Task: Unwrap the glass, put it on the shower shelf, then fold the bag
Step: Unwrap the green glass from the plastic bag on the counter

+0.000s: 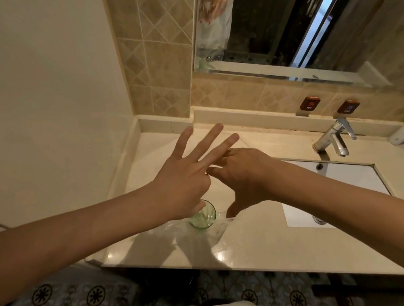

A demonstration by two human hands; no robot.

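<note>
Hovering over the green glass (202, 217) on its clear bag (218, 232), left hand (179, 179) fingers spread wide, right hand (242, 173) relaxed, empty.

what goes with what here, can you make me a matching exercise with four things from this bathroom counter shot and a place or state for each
Things:
1. glass
2. tap
3. left hand
4. bag

Descriptions:
A. fingers spread straight, holding nothing
B. clear plastic lying flat on the counter
C. green tinted, upright on the counter under the hands
D. chrome, behind the sink at the right

Pairs: 1-C, 2-D, 3-A, 4-B
</note>
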